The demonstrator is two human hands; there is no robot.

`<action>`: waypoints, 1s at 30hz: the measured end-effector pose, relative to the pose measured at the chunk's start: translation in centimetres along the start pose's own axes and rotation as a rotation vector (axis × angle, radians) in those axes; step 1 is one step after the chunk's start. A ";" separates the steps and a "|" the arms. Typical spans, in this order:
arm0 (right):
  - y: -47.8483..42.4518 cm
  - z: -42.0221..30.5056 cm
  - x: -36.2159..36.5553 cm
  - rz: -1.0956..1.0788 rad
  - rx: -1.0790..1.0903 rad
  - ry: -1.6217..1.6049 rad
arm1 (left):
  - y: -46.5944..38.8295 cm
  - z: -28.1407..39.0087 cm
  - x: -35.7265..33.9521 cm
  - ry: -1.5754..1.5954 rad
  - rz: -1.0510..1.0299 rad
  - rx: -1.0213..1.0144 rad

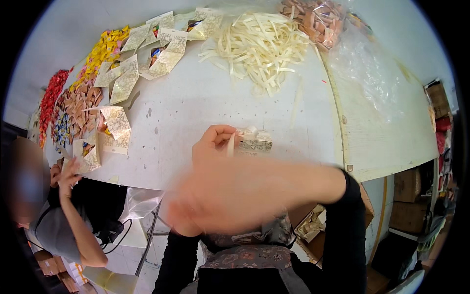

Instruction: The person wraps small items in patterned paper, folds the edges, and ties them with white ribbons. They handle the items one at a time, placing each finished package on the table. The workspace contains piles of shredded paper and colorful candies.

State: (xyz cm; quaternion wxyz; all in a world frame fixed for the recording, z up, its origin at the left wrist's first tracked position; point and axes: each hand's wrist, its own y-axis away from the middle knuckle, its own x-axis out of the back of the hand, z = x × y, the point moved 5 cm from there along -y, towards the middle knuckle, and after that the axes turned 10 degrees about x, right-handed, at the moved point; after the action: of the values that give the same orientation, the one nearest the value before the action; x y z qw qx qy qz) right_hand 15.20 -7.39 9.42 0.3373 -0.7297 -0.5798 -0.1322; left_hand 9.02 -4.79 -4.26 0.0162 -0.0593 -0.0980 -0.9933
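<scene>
A small printed paper box (259,141), cream with a grey floral pattern and some lettering, sits on the table before me. At its left end, my left hand (216,140) pinches a cream ribbon (231,144) between thumb and fingers. Part of the ribbon lies over the top of the box. My right hand (202,205) is badly blurred and reaches across to the left, in front of my body and over my left forearm. Its fingers are too smeared to show whether they hold anything. The near side of the box is partly hidden by my right forearm.
A heap of cream ribbons (262,47) lies at the table's far side, beside a bag of brown-wrapped pieces (323,24). Open patterned boxes (165,55) and piles of yellow sweets (104,47) line the left. A co-worker's hand (69,174) is at the left edge.
</scene>
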 end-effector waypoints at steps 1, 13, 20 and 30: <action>1.7 -2.1 -2.5 -0.173 0.073 0.171 | -0.4 -0.6 -0.3 0.091 0.028 -0.009; 12.8 8.3 -5.2 1.169 -0.718 -0.265 | 1.6 3.2 -0.6 -0.596 0.350 -0.690; 11.4 6.2 -2.9 0.986 -0.599 0.867 | -0.3 -0.4 0.4 -0.043 0.046 -0.314; 11.6 9.3 -1.5 0.941 -0.478 0.418 | -0.3 1.8 1.0 -0.345 -0.050 -0.501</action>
State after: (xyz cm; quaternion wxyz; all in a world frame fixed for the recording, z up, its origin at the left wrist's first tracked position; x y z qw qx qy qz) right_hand 23.80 -3.70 -2.28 0.2929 -0.9239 -0.0670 -0.2370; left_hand 8.26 -4.20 -2.43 -0.0404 -0.2271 0.1474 -0.9618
